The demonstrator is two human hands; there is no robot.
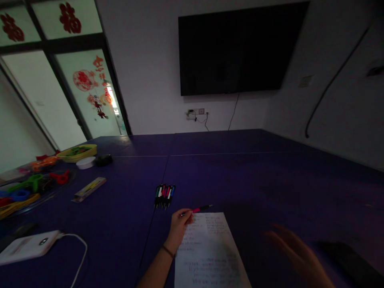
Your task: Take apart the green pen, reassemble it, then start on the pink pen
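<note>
A pink and black pen (201,209) is pinched in my left hand (180,225), at the top left corner of a sheet of paper (211,252) covered with handwriting. To the right of the sheet, my right hand (292,250) is raised over the purple table (234,172), blurred, with its fingers stretched out and nothing in them. A row of several pens (164,196) in different colours lies beyond my left hand, a little to the left.
At the left are a white power bank (30,246) with a cable, a narrow box (89,189), a yellow basket (77,153), a white round container (85,162) and a tray of colourful items (33,188). A dark flat object (351,260) lies at the lower right.
</note>
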